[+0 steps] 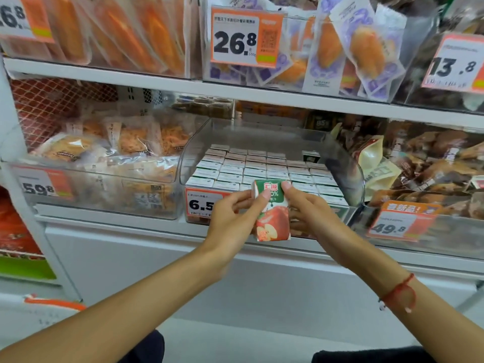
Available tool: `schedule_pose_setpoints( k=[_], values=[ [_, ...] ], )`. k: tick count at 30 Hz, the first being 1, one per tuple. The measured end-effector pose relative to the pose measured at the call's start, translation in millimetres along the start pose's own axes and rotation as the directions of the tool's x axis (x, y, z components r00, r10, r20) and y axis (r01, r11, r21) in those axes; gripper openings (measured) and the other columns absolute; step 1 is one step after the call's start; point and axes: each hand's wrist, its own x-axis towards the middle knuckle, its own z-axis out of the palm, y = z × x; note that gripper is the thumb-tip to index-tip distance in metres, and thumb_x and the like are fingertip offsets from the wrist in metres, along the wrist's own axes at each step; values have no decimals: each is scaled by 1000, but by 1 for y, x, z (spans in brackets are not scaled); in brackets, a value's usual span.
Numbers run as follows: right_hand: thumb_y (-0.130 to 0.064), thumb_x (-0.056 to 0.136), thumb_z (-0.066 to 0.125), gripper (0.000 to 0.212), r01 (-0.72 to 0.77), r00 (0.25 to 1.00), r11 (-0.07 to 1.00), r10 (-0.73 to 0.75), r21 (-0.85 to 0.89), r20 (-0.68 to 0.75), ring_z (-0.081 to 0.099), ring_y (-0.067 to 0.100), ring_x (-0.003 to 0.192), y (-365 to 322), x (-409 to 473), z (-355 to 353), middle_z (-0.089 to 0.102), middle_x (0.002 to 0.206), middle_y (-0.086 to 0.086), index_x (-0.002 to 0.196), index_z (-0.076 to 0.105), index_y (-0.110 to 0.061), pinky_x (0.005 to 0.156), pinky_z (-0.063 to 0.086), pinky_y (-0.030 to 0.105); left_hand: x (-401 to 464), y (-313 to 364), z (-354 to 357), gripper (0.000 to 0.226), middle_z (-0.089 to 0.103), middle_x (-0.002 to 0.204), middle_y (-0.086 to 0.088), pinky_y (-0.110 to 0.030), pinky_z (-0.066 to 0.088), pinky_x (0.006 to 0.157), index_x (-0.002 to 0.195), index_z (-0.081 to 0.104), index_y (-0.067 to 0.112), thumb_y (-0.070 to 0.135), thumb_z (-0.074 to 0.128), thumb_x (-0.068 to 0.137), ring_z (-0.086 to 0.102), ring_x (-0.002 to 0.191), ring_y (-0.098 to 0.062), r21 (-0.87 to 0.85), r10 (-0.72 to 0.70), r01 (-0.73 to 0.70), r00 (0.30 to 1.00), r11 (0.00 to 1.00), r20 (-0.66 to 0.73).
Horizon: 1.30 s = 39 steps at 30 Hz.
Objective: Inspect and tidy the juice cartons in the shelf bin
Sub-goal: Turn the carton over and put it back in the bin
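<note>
Two hands [272, 216] clamped on one apple juice carton [272, 213], clear bin [340, 153] behind, many cartons [262, 169] in rows

We have a single head-worn, wide-angle view. It faces forward and slightly down, close to the shelf bin [272, 132], with both forearms entering from below.

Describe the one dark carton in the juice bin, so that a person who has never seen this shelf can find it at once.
Find the clear plastic bin in the middle of the lower shelf, behind the 6.5 price tag. It is packed with rows of white-topped juice cartons. At the back right stands the dark carton, the only one with a dark top, and it rises above its neighbours.
</note>
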Motion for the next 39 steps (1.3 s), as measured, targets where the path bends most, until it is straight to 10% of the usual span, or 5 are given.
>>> schedule_pose_setpoints(
  k=[8, 22, 29, 35, 39],
  values=[
    [-25, 87, 67, 37, 26, 980, 999, -21, -23, 197, 69, 11, 101, -4, -11, -7, 73, 108, -4, 124, 63, -23, 80, 54, 17, 2, 9, -7, 18, 77, 81, 7, -15, 53, 53, 99, 70, 21, 35, 67, 89, 72, 68, -4, -92, 19, -30, 993, 995, -118],
    [-21, 73, 84, 49, 33, 999, 996, -36, -84, -40, 73, 14, 82, -7, -17, 6, 73, 101, 2, 119, 66, -20, 81, 58, 29, 4, 11, -23, 21, 76, 78, 6, -15, 53, 54, 97, 72, 23, 38, 56, 96, 73, 71, -6, 179, 35, -31, 999, 983, -17],
    [-34, 65, 85, 48, 305, 884, 791, -442, -530, -151, 62, 2, 73, -5, -26, 23, 61, 79, -21, 107, 61, -38, 62, 53, 16, 0, 15, -17, 5, 76, 83, 16, -14, 54, 58, 89, 69, 33, 38, 69, 86, 74, 77, -6, 136, 51, -58, 997, 989, 53],
    [-30, 80, 73, 26, 147, 989, 989, -147, 10, 20, 70, 5, 83, -13, -18, 10, 75, 91, -5, 105, 70, -24, 69, 54, 15, 5, 18, -23, 27, 74, 108, 2, -34, 59, 86, 110, 71, 22, 36, 69, 87, 72, 95, -15, 86, 8, -6, 1000, 996, -27],
    [-35, 72, 71, 52, 2, 991, 995, -16, 104, 135, 70, 11, 100, -11, -15, 5, 72, 111, -1, 121, 61, -21, 83, 56, 22, 4, 17, -22, 42, 74, 109, 0, -29, 57, 87, 125, 65, 17, 36, 68, 87, 72, 96, -11, 40, -37, 37, 999, 998, 12]
  ],
)
